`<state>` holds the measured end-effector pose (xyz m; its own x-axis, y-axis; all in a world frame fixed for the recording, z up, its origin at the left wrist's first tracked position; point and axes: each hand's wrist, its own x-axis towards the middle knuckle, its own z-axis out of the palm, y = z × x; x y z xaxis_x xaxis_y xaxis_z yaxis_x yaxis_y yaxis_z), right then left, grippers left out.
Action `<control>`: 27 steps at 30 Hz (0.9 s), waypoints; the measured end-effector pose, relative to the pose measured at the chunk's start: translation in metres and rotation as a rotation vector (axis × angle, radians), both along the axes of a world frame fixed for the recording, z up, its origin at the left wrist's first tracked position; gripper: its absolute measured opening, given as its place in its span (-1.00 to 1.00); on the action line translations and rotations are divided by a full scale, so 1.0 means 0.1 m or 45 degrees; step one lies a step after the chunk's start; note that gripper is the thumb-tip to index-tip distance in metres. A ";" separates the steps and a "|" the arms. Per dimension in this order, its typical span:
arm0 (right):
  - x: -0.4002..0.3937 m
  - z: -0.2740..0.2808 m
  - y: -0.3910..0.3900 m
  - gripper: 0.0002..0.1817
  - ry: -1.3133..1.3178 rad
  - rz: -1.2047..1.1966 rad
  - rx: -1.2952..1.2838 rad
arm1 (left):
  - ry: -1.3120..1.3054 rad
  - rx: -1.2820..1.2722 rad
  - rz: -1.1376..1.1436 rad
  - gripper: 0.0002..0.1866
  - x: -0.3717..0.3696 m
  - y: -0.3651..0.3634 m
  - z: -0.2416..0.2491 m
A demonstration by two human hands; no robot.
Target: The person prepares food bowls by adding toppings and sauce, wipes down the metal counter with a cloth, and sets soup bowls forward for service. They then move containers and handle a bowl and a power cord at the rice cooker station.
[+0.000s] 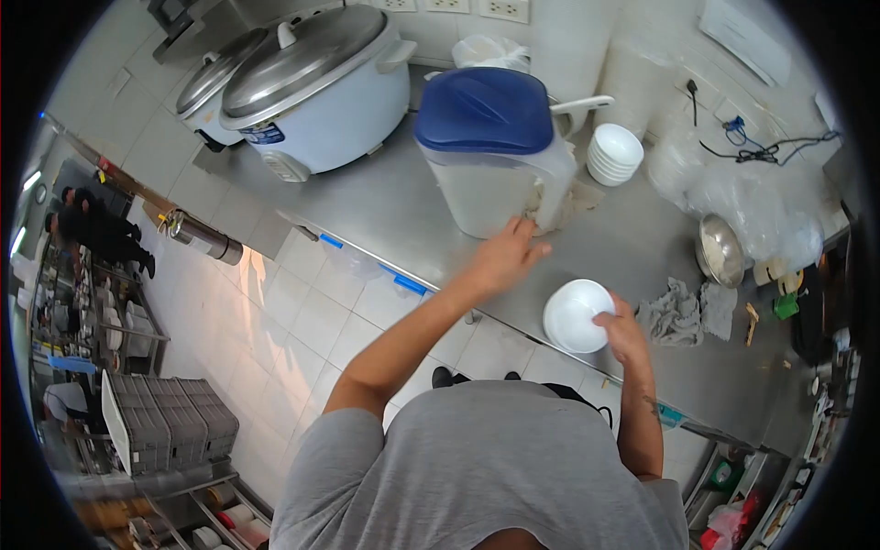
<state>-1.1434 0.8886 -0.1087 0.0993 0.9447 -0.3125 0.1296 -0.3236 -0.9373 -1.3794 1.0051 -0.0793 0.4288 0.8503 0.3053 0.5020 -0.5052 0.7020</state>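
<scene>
A white bowl [576, 316] is in my right hand [626, 332] near the counter's front edge, the thumb over its rim. The inside of the bowl shows no contents. My left hand [507, 260] reaches over the metal counter, its fingers apart and nothing in them. Its fingertips are close to the lower right part of a clear plastic container [467, 188] with a blue lid [486, 110]; whether they touch it I cannot tell. Behind the container, a white handle [583, 105] sticks out to the right. A stack of white bowls [615, 154] stands to its right.
Two large cookers [312, 82] stand at the back left. On the right are crumpled cloths [674, 313], a metal bowl [721, 249], plastic bags [752, 197] and cables [770, 151]. Grey crates [170, 422] stand on the floor at left; people are in the far left background.
</scene>
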 end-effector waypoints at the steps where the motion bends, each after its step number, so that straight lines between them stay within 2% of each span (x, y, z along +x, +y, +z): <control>1: -0.20 0.01 0.12 -0.45 0.011 0.027 0.013 | 0.044 0.073 -0.009 -0.53 -0.11 -0.10 -0.05; 4: -0.77 0.05 0.45 -0.44 0.166 0.143 0.008 | -0.079 -0.163 0.124 -0.52 -0.67 -0.34 0.05; 7: -1.39 0.03 0.75 -0.43 0.241 0.165 -0.019 | -0.102 -0.268 0.317 -0.50 -1.31 -0.41 -0.18; 10: -2.02 0.18 1.00 -0.40 0.342 0.167 -0.134 | -0.371 -0.832 0.404 -0.40 -1.68 -0.51 -0.11; 13: -2.55 0.05 1.30 -0.37 0.329 0.116 -0.083 | -0.641 -0.897 0.428 -0.32 -1.90 -0.40 -0.36; 17: -3.04 0.03 1.66 -0.44 0.455 0.033 -0.015 | -0.762 -0.886 0.470 -0.33 -2.15 -0.04 -0.36; 18: -3.07 0.05 1.75 -0.33 0.471 0.139 -0.041 | -0.782 -0.877 0.485 -0.31 -2.21 0.08 -0.37; 21: -3.14 0.08 1.96 -0.18 0.235 0.049 -0.011 | -0.787 -0.894 0.521 -0.25 -2.36 0.40 -0.41; 22: -3.08 -0.02 2.03 -0.08 0.225 0.123 0.097 | -0.791 -0.856 0.567 -0.27 -2.39 0.47 -0.46; 25: -2.95 0.17 2.03 -0.11 0.171 -0.019 0.273 | -0.687 -0.813 0.658 -0.37 -2.40 0.48 -0.43; 27: -2.90 0.13 2.02 -0.08 0.191 0.024 0.260 | -0.613 -0.814 0.619 -0.52 -2.36 0.38 -0.45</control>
<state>-1.4331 1.0908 -0.0953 0.0481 0.9910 -0.1248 -0.0119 -0.1244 -0.9922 -1.6157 1.0433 -0.1247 -0.0693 0.9708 -0.2298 0.1396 0.2376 0.9613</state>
